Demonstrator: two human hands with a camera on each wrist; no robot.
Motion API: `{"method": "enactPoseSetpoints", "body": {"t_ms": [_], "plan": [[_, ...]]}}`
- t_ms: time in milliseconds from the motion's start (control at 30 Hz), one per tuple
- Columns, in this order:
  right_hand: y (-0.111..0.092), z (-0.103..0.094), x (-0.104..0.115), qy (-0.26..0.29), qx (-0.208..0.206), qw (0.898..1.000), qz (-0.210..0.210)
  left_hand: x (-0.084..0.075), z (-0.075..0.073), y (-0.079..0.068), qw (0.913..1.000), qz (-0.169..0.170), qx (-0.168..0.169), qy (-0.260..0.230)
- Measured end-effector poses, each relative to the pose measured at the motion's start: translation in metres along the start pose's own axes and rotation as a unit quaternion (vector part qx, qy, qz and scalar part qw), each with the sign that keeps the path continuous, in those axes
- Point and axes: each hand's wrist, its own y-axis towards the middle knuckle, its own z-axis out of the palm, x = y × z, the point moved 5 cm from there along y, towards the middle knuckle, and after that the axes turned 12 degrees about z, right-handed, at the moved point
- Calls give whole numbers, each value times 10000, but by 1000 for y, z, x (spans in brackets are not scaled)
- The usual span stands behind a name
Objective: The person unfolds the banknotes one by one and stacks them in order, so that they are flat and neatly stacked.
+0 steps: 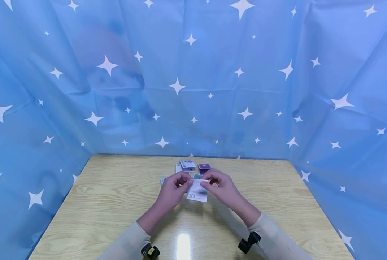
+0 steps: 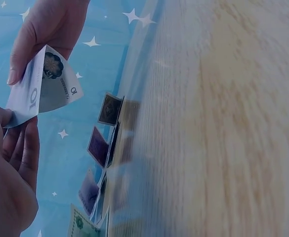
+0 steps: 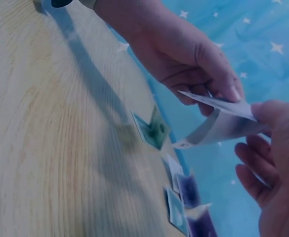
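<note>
Holding a folded note [image 1: 198, 193] clear of the tabletop [image 1: 115, 195], I pinch its upper edge at both ends, left hand [image 1: 174, 186] and right hand [image 1: 221, 186] each closed thumb to finger on the paper. The flap facing me reads "10" near its lower left corner; inside the other flap is a second "10" beside a dark flower [image 2: 53, 65], with lettering too small to read. The crease runs side to side between my hands, and both flaps slope downward, a gap between them. Beyond, folded on the tabletop, sit a violet note [image 1: 187, 164] marked "5", a purple note [image 1: 204, 167] and, towards my left, a green note [image 2: 81, 224].
</note>
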Motion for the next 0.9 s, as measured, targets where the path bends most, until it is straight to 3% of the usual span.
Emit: {"method": "enactPoseSetpoints", "body": {"t_ms": [300,633,900], "plan": [[2,-5,-2,128,-143,9997,-124,-2,0,0,9999,-86,38,-84],[-1,-9,-5,-52,67,9987,503,2,0,0,9990,-63,247,-375],[-3,-15,-5,-346,181,9977,562,6,-4,-2,9984,-215,300,-434]]}}
